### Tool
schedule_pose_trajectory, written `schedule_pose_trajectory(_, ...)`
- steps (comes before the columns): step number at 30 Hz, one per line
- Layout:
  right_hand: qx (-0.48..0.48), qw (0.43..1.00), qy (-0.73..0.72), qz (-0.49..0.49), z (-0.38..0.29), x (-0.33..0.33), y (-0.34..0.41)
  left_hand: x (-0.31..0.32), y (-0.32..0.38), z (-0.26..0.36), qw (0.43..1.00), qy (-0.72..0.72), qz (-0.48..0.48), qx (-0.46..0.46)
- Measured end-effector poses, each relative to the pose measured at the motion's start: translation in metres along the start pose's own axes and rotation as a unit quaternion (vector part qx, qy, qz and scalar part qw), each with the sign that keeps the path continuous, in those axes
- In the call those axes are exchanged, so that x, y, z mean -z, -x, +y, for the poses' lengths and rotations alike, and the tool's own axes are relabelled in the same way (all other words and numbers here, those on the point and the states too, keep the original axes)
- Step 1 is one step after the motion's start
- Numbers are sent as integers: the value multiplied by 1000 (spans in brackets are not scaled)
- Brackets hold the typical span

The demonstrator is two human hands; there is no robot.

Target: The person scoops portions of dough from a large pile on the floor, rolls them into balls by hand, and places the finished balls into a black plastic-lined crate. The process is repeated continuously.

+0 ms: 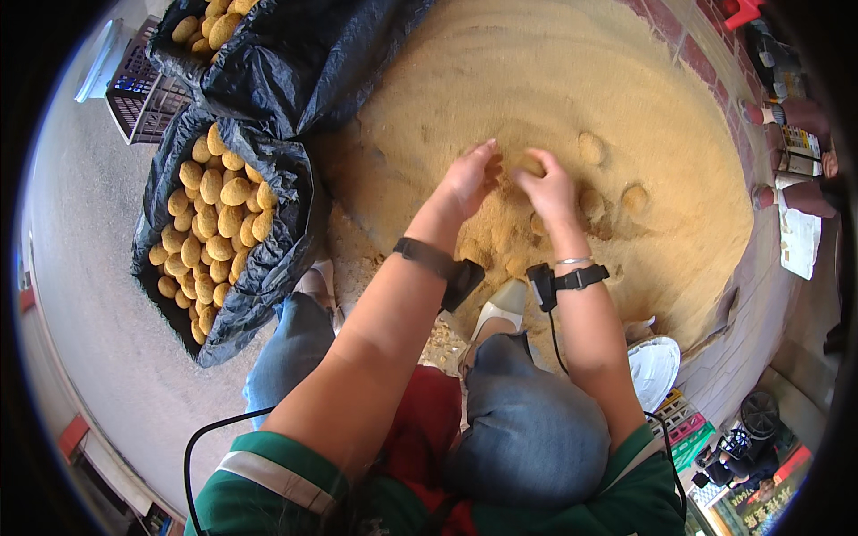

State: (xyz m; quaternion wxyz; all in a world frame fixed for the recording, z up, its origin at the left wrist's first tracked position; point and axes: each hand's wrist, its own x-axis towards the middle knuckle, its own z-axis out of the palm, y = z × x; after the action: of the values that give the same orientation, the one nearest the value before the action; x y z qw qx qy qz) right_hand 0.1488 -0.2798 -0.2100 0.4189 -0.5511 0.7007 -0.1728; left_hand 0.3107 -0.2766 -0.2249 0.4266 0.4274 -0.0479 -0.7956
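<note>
Before me lies a broad spread of tan, sawdust-like husk (482, 74). My right hand (551, 191) pinches a coated egg (529, 165), blurred, just above the husk. To its left is my left hand (471, 175), fingers curved and apart, with nothing seen in it. Several coated eggs lie part sunk in the husk, one egg (591, 148) beyond my right hand and another egg (634, 199) to its right. More lumps under my wrists are partly hidden. At left, a black plastic bag (305, 201) stands wide with many coated eggs (220, 221) piled inside.
A second black bag (268, 60) with coated eggs stands farther back, beside a dark plastic crate (151, 100) and a white bucket (100, 60). A white dish-like object (653, 372) lies near my right forearm. Another person's legs (808, 117) show at far right.
</note>
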Motion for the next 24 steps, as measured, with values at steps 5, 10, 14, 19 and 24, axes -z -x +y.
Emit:
schedule_pose_trajectory(5, 248, 843, 364, 308, 10, 23, 2, 42, -12, 15, 961, -233, 141, -44)
schedule_pose_trajectory(10, 81, 995, 48, -44, -2, -3, 44, 74, -9, 11, 823, -554, 109, 66)
schedule_pose_trajectory(14, 148, 945, 131, -259, -13, -39, 84, 70, 0, -1, 802, -541, -11, 254)
schedule_pose_trajectory(19, 88, 971, 136, -174, -5, -38, 89, 74, 15, 0, 749, -562, -71, 343)
schedule_pose_trajectory(24, 66, 991, 113, -28, 10, -12, 62, 81, 22, -10, 755, -591, -36, 281)
